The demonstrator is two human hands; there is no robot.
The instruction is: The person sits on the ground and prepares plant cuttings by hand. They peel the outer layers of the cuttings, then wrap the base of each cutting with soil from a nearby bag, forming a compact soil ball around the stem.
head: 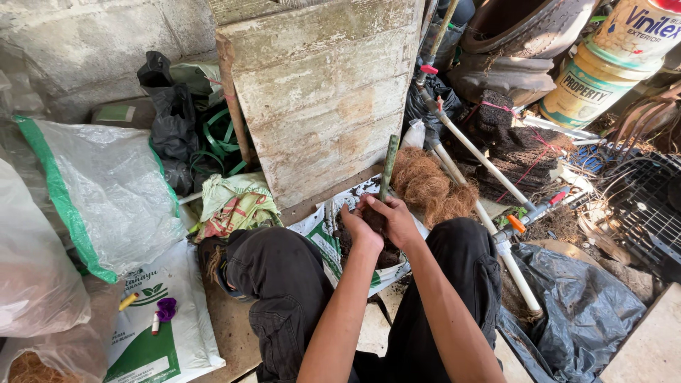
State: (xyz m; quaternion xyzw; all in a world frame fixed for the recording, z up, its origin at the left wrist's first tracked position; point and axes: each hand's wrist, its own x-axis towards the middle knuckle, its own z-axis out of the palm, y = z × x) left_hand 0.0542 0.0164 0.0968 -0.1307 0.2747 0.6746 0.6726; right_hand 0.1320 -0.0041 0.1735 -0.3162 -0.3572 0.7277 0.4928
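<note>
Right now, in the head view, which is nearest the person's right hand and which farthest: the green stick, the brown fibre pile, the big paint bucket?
1. Green stick: just above the right hand.
2. Brown fibre pile: to its upper right.
3. Paint bucket: far top right corner.

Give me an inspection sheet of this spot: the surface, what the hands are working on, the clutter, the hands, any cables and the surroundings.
Surface: a printed sack lies opened on the ground, with dark soil on it.
Job's things: a green stem stands upright; a clump of soil is packed around its base.
Clutter: brown fibre, a plastic bag, a fertiliser sack, green strapping.
Hands: left hand and right hand both cup the clump at the stem's base.
Cables: nothing seen; only white pipes with valves.
Surroundings: a worn wooden board, a block wall, a paint bucket, black sheeting.
</note>
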